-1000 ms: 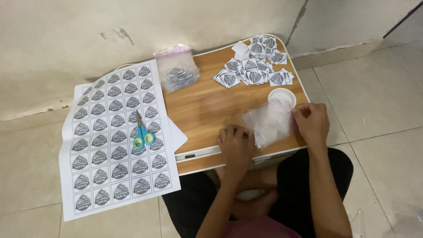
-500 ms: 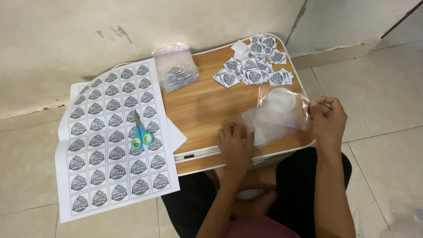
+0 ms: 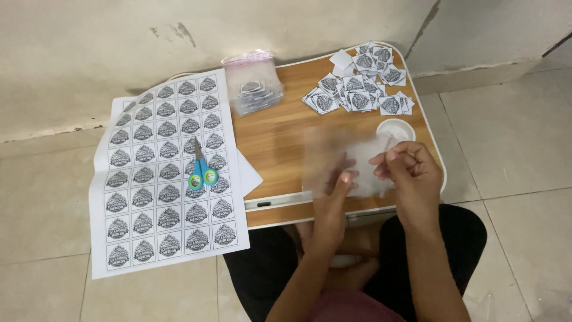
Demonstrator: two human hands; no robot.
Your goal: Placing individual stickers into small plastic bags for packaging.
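1. Over the wooden table (image 3: 280, 143), a blurred clear plastic bag (image 3: 351, 164) now sits lower than half a second ago, uncovering the white round recess (image 3: 396, 129).
2. Left of the table hangs a white sheet of printed grey labels (image 3: 164, 173), blue-green scissors (image 3: 201, 170) on it.
3. At the far right corner lie cut square labels (image 3: 363, 89); beside them, a filled clear pouch (image 3: 253, 89).
4. Left hand (image 3: 333, 200) presses the bag with its fingertips; right hand (image 3: 411, 170), grip pinched shut, holds its edge.

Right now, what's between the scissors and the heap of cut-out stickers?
In the head view, a clear bag holding stickers lies between the scissors and the heap of cut-out stickers, on the wooden table.
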